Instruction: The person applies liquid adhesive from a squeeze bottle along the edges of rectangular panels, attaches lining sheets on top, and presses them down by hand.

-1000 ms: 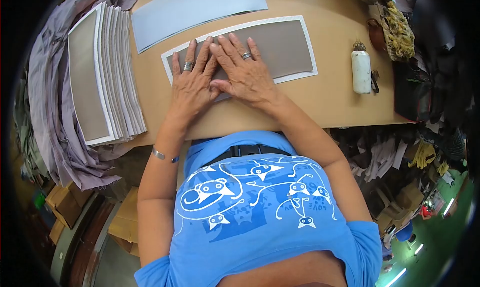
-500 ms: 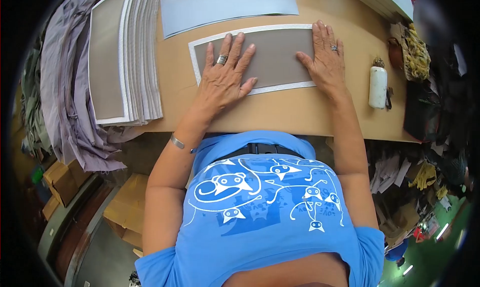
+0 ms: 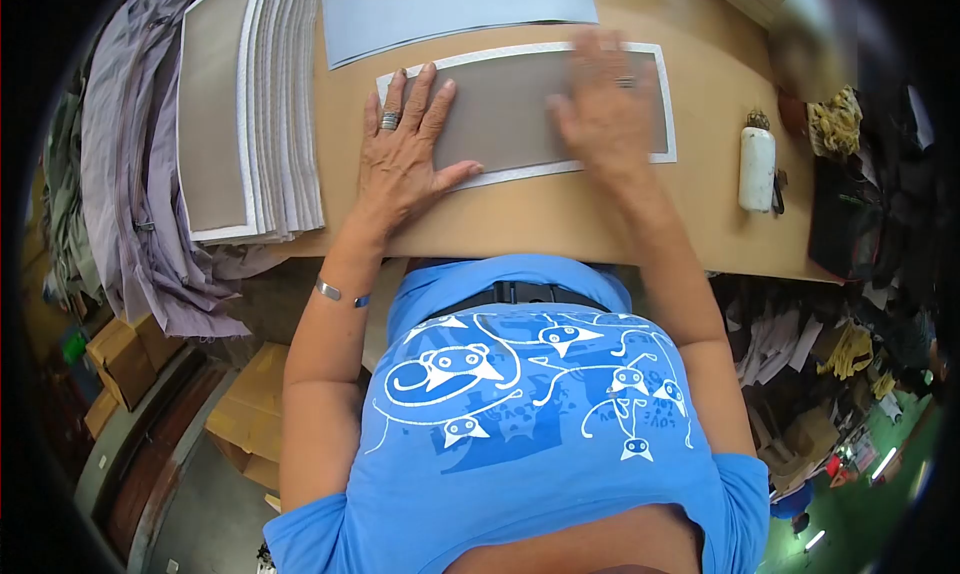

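A grey-brown rectangular panel with a white border [image 3: 505, 109] lies flat on the table. My left hand [image 3: 405, 149] rests open on the panel's left end, fingers spread over the border and thumb pointing right. Over the panel's right part is my right hand [image 3: 608, 119], its fingers apart but smeared by motion, holding nothing. Behind the panel lies a pale blue-grey sheet [image 3: 455, 12]. To the left stands a stack of similar bordered panels [image 3: 215, 109].
Mauve cloth [image 3: 120, 164] hangs over the table's left side. A white bottle [image 3: 757, 169] stands on the table [image 3: 500, 224] at the right, near a yellowish bundle [image 3: 835, 122]. Cardboard boxes [image 3: 250, 409] sit below at the left.
My hands first moved apart from the panel's left-middle part, the right one reaching its right end. Since then my right hand has come back leftward and my left hand has shifted slightly left.
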Motion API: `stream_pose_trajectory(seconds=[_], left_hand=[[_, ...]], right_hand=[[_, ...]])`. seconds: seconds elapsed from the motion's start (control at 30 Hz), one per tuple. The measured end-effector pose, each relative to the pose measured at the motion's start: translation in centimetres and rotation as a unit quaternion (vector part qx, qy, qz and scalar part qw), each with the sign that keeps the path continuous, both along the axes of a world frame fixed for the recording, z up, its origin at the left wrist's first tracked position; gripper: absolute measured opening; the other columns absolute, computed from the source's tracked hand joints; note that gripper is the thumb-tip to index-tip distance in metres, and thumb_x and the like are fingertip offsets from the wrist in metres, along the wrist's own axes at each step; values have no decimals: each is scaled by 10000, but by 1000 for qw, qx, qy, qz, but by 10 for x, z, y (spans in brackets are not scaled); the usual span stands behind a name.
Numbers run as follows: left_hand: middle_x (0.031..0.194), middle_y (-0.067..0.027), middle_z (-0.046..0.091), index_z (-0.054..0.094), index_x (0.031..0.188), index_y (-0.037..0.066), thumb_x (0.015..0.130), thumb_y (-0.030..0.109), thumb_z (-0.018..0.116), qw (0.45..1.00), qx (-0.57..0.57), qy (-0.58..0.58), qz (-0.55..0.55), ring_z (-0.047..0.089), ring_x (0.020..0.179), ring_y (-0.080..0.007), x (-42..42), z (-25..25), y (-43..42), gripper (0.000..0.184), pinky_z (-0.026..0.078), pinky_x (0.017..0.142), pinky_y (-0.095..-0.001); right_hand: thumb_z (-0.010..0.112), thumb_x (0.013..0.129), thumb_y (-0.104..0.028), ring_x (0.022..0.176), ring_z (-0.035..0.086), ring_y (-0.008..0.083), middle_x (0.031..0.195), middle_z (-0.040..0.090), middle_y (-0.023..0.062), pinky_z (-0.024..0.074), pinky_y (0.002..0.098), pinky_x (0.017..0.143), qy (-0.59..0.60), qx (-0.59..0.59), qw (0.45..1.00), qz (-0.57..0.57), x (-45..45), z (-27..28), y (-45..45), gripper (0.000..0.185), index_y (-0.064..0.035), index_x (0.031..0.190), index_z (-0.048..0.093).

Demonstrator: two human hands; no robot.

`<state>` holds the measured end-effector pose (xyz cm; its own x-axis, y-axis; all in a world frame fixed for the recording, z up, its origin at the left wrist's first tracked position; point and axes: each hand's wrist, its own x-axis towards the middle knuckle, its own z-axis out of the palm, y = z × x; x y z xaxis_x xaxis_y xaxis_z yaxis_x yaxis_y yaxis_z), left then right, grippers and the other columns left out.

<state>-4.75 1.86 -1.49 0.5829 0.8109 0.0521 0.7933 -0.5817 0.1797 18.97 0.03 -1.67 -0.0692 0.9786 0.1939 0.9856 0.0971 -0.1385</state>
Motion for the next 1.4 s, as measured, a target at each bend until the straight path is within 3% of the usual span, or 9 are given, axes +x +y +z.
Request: stream_pose_trajectory(seconds=[0.17,0.27,0.47,0.67,0.77,0.87,0.97,1.3,1.4], left_hand=[[1475,-58,211,304,1396,166,670,625,586,1000,-1,-19,-10,161,1357,-307,-2,-4,3,904,101,1090,-498],[1479,-62,201,288,1401,153,685,625,570,1000,-7,-12,-10,153,1359,-314,-1,-2,1,903,104,1089,-497],[1481,-85,187,282,1396,122,694,634,564,1000,7,-5,-15,130,1363,-327,-1,2,2,914,88,1070,-551],[1487,-91,168,272,1395,92,724,622,546,1000,-5,14,12,125,1365,-330,8,3,-4,898,57,1045,-609],[1489,-89,160,257,1400,83,738,613,539,999,19,25,3,127,1367,-320,19,7,-2,894,55,1056,-587],[1494,-84,150,239,1412,92,747,602,529,1000,16,-14,-19,117,1375,-291,43,4,2,887,50,1076,-538],[1482,-94,184,296,1390,84,740,616,534,999,16,17,-32,155,1363,-308,51,-7,2,873,89,1054,-577],[1474,7,224,358,1371,215,766,579,530,999,4,-10,-37,178,1347,-320,52,3,-1,727,84,1029,-626],[1424,-35,307,439,1307,189,779,522,558,999,16,-17,-42,235,1317,-326,52,7,3,636,143,1036,-579]], right_hand=[[492,841,-466,1358,186,274,1465,243,68,130,512,1078,60,-42,984,163,-55,-14,-12,715,-122,1412,233],[457,835,-537,1364,167,269,1470,230,66,119,470,1095,49,-49,993,99,1,-10,-10,760,-117,1419,211],[378,828,-631,1368,150,275,1481,193,51,89,574,1065,27,-46,994,-98,72,-2,-9,808,-133,1430,173],[370,822,-643,1368,146,273,1479,201,48,89,586,1059,39,-82,993,-80,63,-10,-15,821,-125,1429,178],[358,825,-641,1363,171,277,1474,212,65,95,584,1059,-13,-15,996,-87,40,26,-7,813,-118,1425,191],[352,829,-634,1355,200,276,1465,233,89,101,589,1055,100,71,992,37,-4,15,6,796,-110,1416,225],[348,832,-631,1350,219,269,1455,252,109,109,564,1066,66,-27,992,102,-26,-13,-1,788,-101,1407,250],[391,832,-601,1366,167,240,1474,212,64,102,492,1097,17,-48,997,-66,57,-10,-14,786,-111,1419,210],[404,836,-584,1368,155,242,1478,201,56,101,492,1097,31,-52,995,-84,64,-13,-15,775,-124,1423,194]])
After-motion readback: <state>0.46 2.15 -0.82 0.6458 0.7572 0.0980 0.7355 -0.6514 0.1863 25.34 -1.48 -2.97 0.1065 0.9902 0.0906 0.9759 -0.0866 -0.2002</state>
